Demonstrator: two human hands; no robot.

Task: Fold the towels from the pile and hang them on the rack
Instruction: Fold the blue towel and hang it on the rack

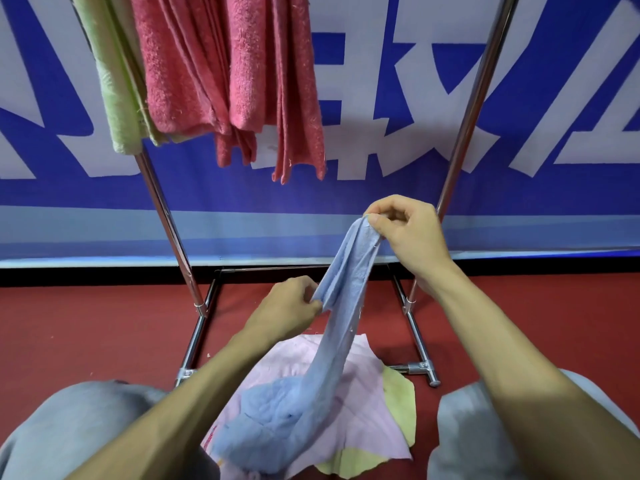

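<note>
A light blue towel (pixel 329 348) stretches up from the pile on the floor. My right hand (pixel 405 233) pinches its top corner at chest height. My left hand (pixel 291 306) grips the towel's edge lower down and to the left. The towel's lower part lies bunched on a pale pink towel (pixel 360 403), which covers a yellow towel (pixel 401 407). The metal rack (pixel 166 216) stands just beyond the pile. Pink towels (pixel 239 74) and a green towel (pixel 114 81) hang from its top, above and left of my hands.
Red carpet (pixel 86 327) covers the floor. A blue and white banner (pixel 398 116) forms the wall behind the rack. My knees in grey trousers (pixel 79 420) flank the pile. The rack's right upright (pixel 467 126) and base feet (pixel 422 368) stand close to my right arm.
</note>
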